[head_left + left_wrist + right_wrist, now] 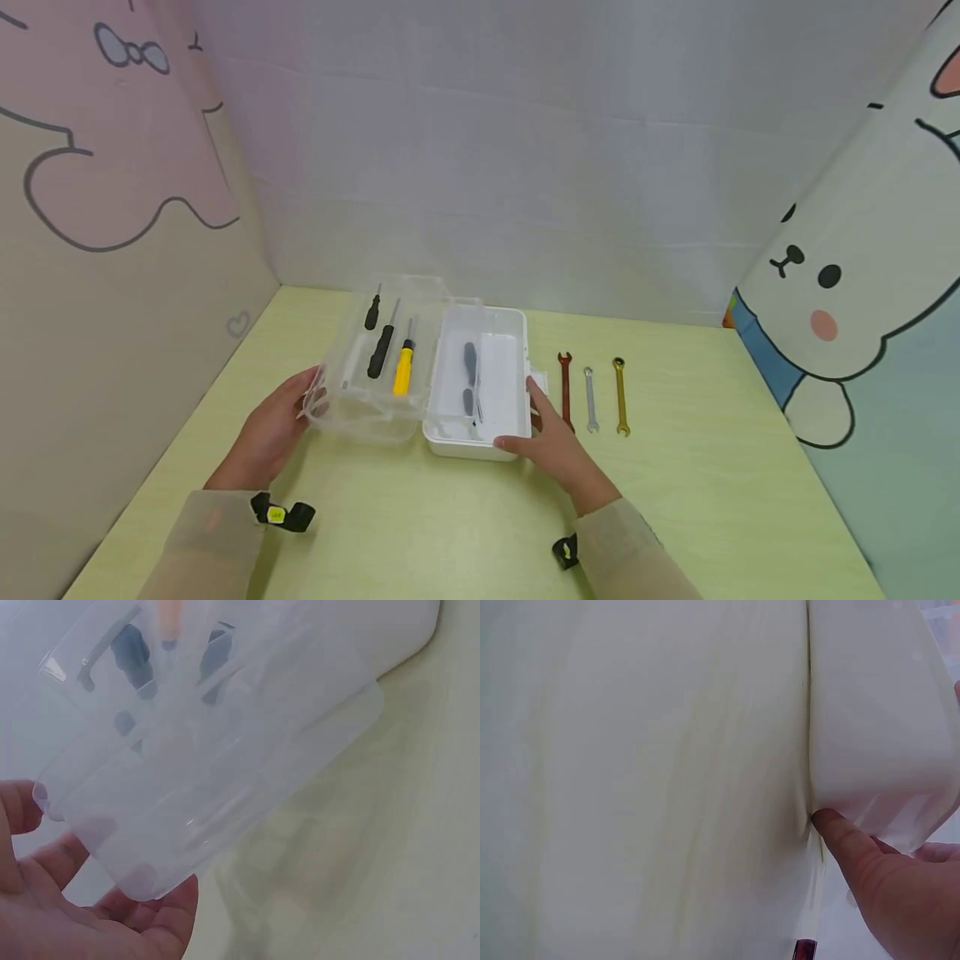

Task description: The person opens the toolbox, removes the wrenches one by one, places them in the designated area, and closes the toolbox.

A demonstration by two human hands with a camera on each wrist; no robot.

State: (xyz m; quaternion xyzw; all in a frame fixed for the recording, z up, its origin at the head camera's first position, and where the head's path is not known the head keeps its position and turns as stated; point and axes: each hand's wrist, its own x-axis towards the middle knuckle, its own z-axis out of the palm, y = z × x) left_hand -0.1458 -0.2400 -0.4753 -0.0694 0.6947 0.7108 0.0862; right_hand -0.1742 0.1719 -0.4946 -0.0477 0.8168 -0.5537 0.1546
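Observation:
A white plastic toolbox [504, 358] stands open, with its clear lid [360, 417] swung out to the left. My left hand [276, 429] grips the lid's outer edge; in the left wrist view the fingers [176, 911] wrap its corner. My right hand [553, 450] holds the box's near right corner, thumb on the front rim and fingers along the side. Two black screwdrivers [381, 352] and a yellow screwdriver [403, 371] show in the lid area; I cannot tell whether they lie in it or beneath it. Grey-handled tools [470, 365] show inside the box, partly behind clear plastic.
Right of the box lie a red wrench [566, 383], a silver wrench [591, 398] and a gold wrench [620, 396], side by side on the pale wooden table [712, 467]. The red one's lower end is close to my right hand. Cloth walls [465, 167] enclose the table's back and sides.

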